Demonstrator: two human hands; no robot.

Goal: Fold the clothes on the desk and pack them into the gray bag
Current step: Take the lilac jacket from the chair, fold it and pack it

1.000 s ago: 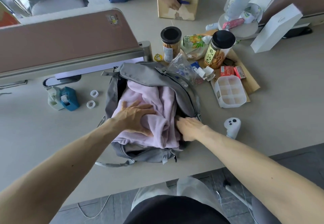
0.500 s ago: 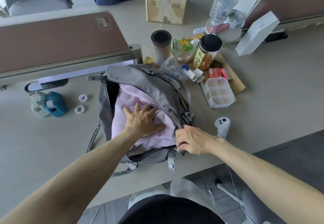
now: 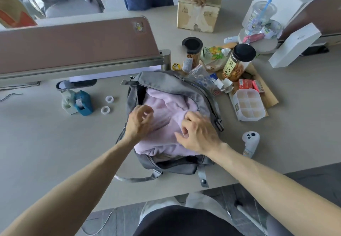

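Head view: the gray bag (image 3: 166,83) lies open on the desk (image 3: 46,143) near its front edge, a pink garment (image 3: 167,106) bundled inside. The left hand (image 3: 138,122) hovers over the garment's left side, fingers loosely curled and holding nothing. The right hand (image 3: 200,135) has its curled fingertips on the fabric, though whether it pinches is unclear. Crowding the bag's right side are a white controller (image 3: 251,141), a clear compartment box (image 3: 248,104) and a black-lidded jar (image 3: 239,61); on the left stands a tape dispenser (image 3: 83,103).
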